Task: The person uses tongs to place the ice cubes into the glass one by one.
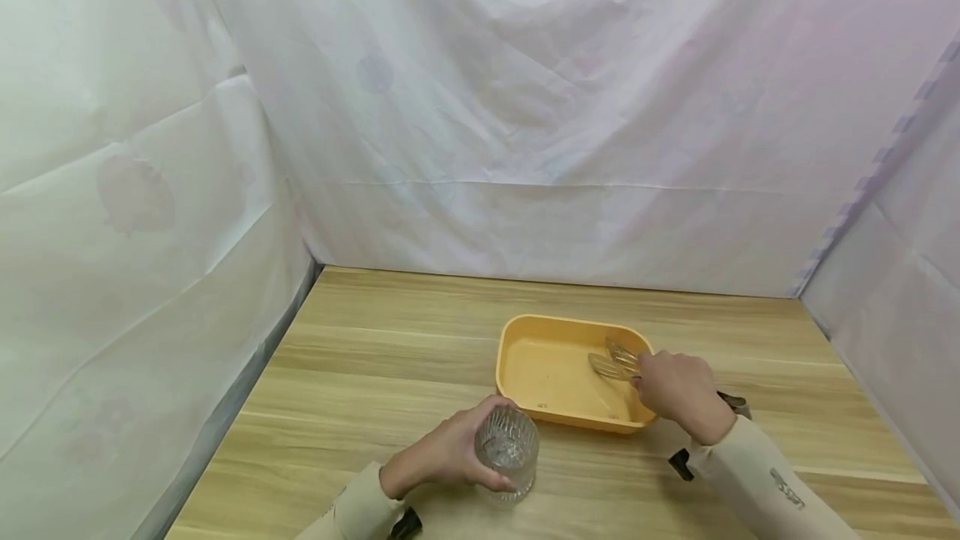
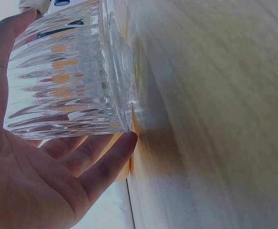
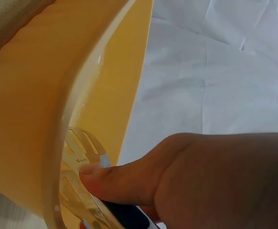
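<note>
My left hand [image 1: 452, 450] holds a clear ribbed glass [image 1: 512, 450] at the front middle of the table, thumb on one side and fingers on the other. In the left wrist view the base of the glass [image 2: 67, 76] is right at the tabletop. My right hand [image 1: 678, 388] grips a pair of metal tongs [image 1: 609, 367] at the right rim of a yellow rectangular basin [image 1: 542, 365]. The slotted heads of the tongs [image 3: 77, 145] are inside the basin, and their dark handle [image 3: 127, 214] runs under my thumb.
The wood-grain table [image 1: 360, 382] carries the basin and the glass. White patterned cloth [image 1: 525, 107] hangs behind the table's back edge and along both sides. A narrow dark gap [image 1: 262, 357] runs along the left edge.
</note>
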`<state>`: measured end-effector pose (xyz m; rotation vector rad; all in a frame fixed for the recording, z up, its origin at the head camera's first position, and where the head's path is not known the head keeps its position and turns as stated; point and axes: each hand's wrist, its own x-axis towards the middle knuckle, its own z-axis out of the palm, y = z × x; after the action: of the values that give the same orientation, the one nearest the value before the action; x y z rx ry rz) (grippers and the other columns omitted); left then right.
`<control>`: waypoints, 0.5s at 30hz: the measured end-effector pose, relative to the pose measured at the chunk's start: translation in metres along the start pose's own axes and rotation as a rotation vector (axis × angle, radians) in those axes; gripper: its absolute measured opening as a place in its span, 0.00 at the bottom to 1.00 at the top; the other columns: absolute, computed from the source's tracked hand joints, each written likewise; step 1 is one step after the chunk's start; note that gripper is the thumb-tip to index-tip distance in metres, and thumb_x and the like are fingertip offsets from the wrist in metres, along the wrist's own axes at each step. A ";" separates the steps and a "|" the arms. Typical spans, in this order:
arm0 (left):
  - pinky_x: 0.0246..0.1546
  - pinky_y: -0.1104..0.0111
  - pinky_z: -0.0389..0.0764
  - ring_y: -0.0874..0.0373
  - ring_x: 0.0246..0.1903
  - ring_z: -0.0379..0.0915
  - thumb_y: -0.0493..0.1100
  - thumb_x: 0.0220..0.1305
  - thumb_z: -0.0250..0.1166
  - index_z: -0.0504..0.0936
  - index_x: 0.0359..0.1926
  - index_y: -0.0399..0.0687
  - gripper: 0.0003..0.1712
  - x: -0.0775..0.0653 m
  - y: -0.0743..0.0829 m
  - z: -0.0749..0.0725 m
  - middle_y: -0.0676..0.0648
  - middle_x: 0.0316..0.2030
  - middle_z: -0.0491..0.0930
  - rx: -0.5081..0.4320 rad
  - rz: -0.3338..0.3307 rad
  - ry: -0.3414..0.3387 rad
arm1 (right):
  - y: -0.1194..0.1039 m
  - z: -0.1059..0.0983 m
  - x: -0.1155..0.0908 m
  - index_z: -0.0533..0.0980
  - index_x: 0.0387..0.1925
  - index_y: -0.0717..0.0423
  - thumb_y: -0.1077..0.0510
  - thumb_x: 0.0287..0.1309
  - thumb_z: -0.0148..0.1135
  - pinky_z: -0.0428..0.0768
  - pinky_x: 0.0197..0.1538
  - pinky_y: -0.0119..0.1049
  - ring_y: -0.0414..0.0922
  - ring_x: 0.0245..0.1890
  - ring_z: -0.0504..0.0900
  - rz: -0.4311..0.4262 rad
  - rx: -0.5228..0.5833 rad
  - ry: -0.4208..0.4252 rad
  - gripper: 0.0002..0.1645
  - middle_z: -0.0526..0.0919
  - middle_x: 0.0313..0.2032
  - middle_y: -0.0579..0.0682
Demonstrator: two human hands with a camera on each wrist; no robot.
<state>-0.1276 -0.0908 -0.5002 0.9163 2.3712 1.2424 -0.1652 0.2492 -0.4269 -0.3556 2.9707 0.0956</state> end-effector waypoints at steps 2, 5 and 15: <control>0.50 0.66 0.78 0.60 0.54 0.74 0.58 0.41 0.82 0.62 0.65 0.66 0.52 0.000 -0.001 0.000 0.55 0.56 0.77 -0.001 0.002 0.002 | 0.000 0.000 0.001 0.74 0.27 0.55 0.51 0.66 0.61 0.65 0.16 0.36 0.42 0.14 0.66 -0.004 -0.004 -0.005 0.14 0.67 0.15 0.48; 0.50 0.67 0.78 0.60 0.54 0.74 0.57 0.40 0.82 0.62 0.65 0.66 0.52 0.001 -0.001 0.000 0.55 0.55 0.77 0.000 0.005 0.005 | 0.000 0.001 0.003 0.74 0.28 0.55 0.53 0.65 0.62 0.66 0.16 0.35 0.43 0.14 0.67 -0.017 -0.001 -0.001 0.13 0.68 0.16 0.48; 0.47 0.67 0.80 0.59 0.53 0.75 0.57 0.38 0.83 0.63 0.65 0.66 0.54 0.000 0.001 0.000 0.51 0.55 0.78 -0.007 -0.039 0.009 | 0.004 0.005 0.008 0.74 0.29 0.56 0.59 0.60 0.66 0.69 0.17 0.35 0.43 0.16 0.69 -0.063 -0.006 0.050 0.09 0.70 0.18 0.48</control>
<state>-0.1275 -0.0900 -0.4992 0.8596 2.3784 1.2419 -0.1728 0.2518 -0.4328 -0.4585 3.0054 0.0898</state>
